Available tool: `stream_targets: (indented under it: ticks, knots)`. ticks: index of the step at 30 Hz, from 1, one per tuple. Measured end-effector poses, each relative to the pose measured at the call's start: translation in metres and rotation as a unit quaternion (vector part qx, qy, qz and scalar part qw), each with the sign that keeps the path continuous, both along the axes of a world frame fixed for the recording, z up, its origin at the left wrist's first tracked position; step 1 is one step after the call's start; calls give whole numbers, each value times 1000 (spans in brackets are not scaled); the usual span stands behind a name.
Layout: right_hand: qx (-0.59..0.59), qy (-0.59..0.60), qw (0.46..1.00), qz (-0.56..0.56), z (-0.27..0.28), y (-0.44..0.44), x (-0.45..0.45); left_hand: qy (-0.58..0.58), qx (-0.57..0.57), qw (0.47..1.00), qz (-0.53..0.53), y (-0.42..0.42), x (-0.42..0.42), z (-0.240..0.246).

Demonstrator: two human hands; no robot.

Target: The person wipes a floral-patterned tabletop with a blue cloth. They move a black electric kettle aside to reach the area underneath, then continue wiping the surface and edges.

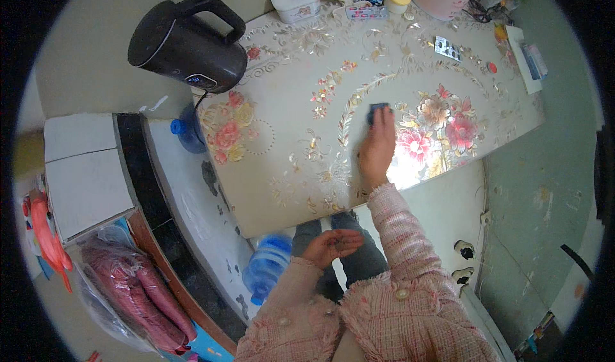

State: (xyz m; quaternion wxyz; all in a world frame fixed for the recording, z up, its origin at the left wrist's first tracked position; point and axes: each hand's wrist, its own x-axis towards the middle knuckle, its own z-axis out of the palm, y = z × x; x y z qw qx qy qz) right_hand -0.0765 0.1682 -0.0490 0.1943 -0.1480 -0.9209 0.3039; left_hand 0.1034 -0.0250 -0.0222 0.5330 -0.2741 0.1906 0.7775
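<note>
My right hand [376, 150] reaches over the flower-patterned tabletop [288, 179]. Its fingers press on a small dark cloth or pad [372, 114], mostly covered by the hand, so its exact kind is hard to tell. Just off the table's near edge, above my legs, my left hand [334, 247] is held cupped with the palm up. Small dark specks seem to show in that palm, too blurred to name. Right of my right hand, bright light glares on the printed flowers of the table cover.
A black electric kettle [192, 45] stands at the table's far left. At the back are a white lidded box [295, 4], a yellow-lidded jar [398, 1] and a pill blister pack [448, 49]. Blue water bottles [269, 266] stand below the left side. A power socket [486, 218] is at right.
</note>
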Motion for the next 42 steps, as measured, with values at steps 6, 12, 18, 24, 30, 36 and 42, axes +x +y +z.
stream_targets:
  ticks: [6, 12, 18, 24, 30, 36, 42]
  knots:
    - [-66, -46, 980, 182, 6, -8, 33, 12, -9, 1000, 19, 8, -16, 6]
    - [14, -61, 992, 106, 9, 35, 33, 25, -11, 1000, -7, 14, -32, 6]
    - [28, 19, 999, -30, -5, 68, -28, 7, -12, 1000, -27, 18, -35, 6]
    - [24, -17, 994, 101, -2, 42, -27, -3, -9, 1000, -22, 26, -33, 3]
    - [-26, -58, 964, 258, 6, 15, 50, 4, -6, 1000, -21, 30, -54, 8]
    - [-27, -73, 983, 168, 7, 44, 71, 14, -5, 999, -29, 27, -60, 5]
    - [-2, -32, 999, 30, 1, 43, 9, -13, -1, 999, -47, 23, -49, -1]
